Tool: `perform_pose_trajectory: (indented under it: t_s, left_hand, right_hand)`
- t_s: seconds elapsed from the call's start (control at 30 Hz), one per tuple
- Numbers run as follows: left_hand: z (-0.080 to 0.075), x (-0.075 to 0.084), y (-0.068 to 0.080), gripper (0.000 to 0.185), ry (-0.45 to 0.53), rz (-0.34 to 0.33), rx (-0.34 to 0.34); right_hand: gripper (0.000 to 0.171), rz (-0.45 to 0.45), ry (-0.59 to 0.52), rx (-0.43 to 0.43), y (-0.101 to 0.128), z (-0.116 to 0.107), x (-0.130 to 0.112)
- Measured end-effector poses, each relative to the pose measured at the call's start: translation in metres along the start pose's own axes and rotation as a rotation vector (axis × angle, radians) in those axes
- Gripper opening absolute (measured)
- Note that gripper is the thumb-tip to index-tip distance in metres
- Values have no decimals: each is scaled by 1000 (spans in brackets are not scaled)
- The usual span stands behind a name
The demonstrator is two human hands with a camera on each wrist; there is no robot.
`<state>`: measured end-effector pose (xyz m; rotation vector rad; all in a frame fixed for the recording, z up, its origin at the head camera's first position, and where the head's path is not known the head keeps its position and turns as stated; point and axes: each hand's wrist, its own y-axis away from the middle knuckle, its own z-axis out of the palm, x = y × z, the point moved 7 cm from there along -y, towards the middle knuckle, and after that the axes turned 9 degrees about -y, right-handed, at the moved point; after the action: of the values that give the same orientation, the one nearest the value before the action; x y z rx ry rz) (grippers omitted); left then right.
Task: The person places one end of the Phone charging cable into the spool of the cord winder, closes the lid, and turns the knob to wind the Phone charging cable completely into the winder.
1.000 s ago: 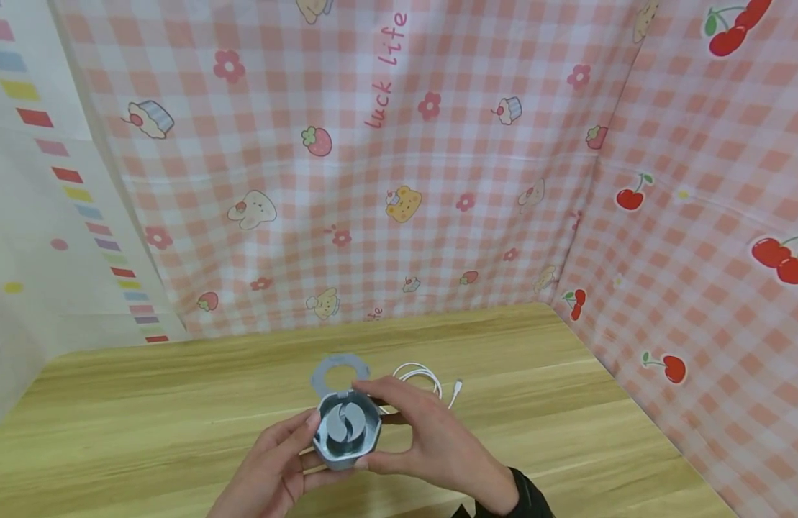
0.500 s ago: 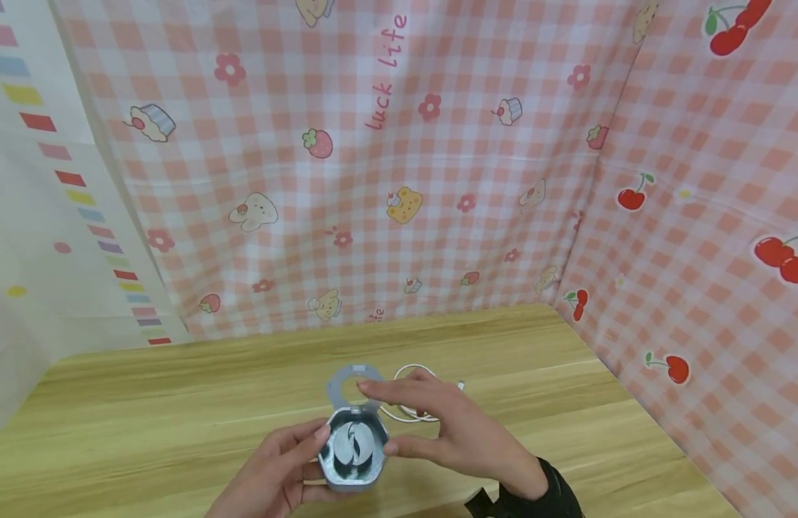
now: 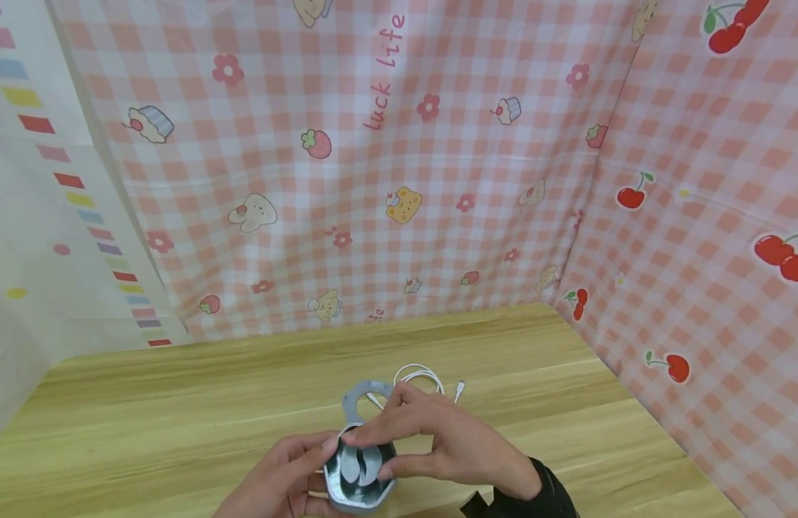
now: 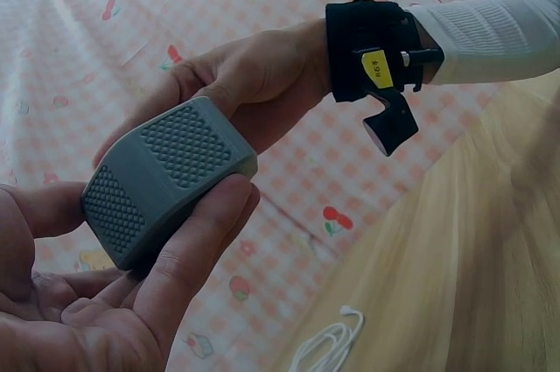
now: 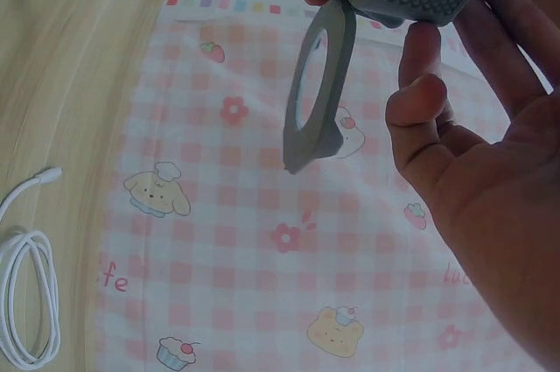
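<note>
Grey faceted case in hard, plastic-looking material (image 3: 356,506): held up at the near side of the light wood-grain counter (image 3: 178,417), mouth upward.
Grey flat ring-shaped lid (image 3: 351,403): swung open on the far side, seemingly hinged there; I'd count the opening as done.
Pale-grey curved pieces (image 3: 350,467): bare in the middle of the case, no cord around them that I can see.
Left hand (image 3: 295,467): wrapped round the case's left side, thumb at the rim.
Right hand (image 3: 444,439): forefinger and thumb apart over the mouth; whether they grip anything, I can't tell.
White coiled cable with a plug (image 3: 427,371): loose on the counter, far and right of the case, with neither of the hands on it.
Left undone around the case, I'd judge: cable outside it, lid not closed; early stage.
</note>
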<state>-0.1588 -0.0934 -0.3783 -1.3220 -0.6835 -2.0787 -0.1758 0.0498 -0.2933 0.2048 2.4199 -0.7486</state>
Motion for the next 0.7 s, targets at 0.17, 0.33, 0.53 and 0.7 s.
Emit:
perform_pose_trajectory:
  t_s: [0.17, 0.33, 0.53, 0.7]
  left_hand:
    - [0, -1, -1, 48, -25, -5, 2]
    - [1, 1, -2, 45, -1, 42, -18]
    - [-1, 3, -3, 44, 16, 98, 1]
    - [-7, -1, -3, 54, 19, 87, 76]
  right_hand:
    - [41, 5, 2, 11, 1, 0, 1]
    - [41, 29, 1, 56, 2, -2, 2]
    - [41, 50, 69, 98, 2, -3, 4]
    - [40, 39, 145, 142, 0, -2, 4]
